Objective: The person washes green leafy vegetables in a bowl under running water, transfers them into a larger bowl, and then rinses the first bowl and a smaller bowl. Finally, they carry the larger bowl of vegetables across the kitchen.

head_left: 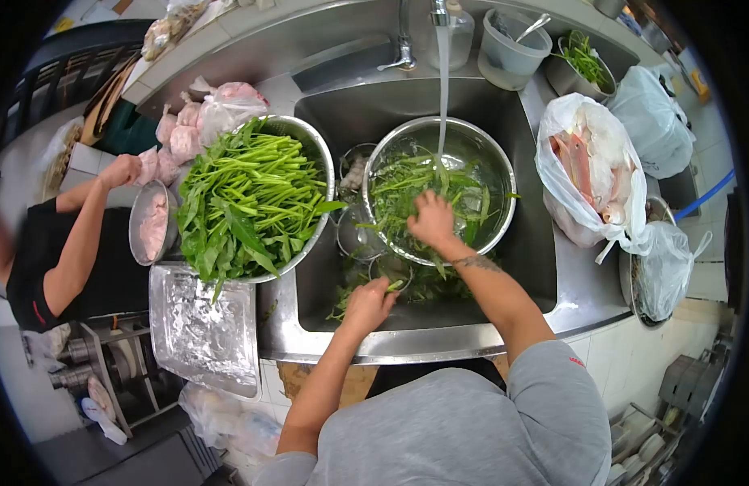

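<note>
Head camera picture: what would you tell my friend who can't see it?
A person's right hand reaches into leafy greens, probably water spinach, in a steel bowl under running water in a sink; the left hand holds a green stem. Heaped greens fill another bowl at left; bagged fish sits at right.

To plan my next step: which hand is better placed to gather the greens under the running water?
Probably the right hand: it touches the greens in the bowl; the left hand is outside that bowl.

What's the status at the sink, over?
Left hand: fingers on a green stem. Right hand: among leafy greens in metal bowl. Running water falling into bowl near right hand.
</note>
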`<control>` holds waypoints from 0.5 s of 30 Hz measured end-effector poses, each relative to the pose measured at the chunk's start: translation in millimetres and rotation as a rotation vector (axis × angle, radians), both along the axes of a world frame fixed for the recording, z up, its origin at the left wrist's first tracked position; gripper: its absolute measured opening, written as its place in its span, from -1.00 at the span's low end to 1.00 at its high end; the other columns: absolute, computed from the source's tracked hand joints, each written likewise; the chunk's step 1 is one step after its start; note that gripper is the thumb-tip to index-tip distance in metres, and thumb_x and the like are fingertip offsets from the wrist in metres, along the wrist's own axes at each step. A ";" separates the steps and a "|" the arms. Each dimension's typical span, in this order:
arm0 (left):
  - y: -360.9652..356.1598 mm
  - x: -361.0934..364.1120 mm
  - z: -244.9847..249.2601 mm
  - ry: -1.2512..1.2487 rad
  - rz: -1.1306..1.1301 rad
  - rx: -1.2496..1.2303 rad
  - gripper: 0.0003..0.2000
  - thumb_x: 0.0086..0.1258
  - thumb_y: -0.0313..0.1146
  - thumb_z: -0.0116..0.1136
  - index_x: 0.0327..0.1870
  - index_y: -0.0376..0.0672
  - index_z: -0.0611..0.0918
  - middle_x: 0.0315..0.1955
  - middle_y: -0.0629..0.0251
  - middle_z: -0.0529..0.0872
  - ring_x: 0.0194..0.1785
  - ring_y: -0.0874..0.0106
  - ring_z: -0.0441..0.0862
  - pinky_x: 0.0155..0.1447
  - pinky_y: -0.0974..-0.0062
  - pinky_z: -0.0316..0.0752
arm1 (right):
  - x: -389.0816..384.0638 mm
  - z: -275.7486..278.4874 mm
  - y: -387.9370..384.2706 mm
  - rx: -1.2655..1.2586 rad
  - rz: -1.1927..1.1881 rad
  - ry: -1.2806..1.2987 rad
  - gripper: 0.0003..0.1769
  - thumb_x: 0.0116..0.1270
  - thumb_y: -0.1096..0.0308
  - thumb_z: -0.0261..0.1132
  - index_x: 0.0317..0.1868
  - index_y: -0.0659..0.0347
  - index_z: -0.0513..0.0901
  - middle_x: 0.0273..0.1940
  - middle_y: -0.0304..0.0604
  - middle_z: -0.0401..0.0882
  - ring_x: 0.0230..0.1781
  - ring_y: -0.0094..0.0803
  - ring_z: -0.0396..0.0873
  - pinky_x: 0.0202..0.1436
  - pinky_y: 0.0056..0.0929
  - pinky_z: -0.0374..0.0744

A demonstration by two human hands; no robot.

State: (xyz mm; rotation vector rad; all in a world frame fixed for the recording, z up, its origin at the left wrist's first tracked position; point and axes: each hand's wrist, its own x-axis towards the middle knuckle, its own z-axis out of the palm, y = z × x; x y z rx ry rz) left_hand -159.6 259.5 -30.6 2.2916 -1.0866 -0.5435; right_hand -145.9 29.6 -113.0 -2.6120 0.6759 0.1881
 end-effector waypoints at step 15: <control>3.5 2.7 5.0 0.081 0.132 -0.012 -0.81 0.05 -0.48 0.23 -0.30 -0.15 0.52 -0.33 0.19 0.49 -0.24 0.11 0.55 -0.19 0.20 0.44 | 39.1 18.8 -56.8 0.310 -0.085 -0.394 -0.77 0.10 0.30 0.32 -0.20 0.13 0.67 -0.36 -0.22 0.59 -0.33 -0.41 0.53 -0.20 -0.42 0.47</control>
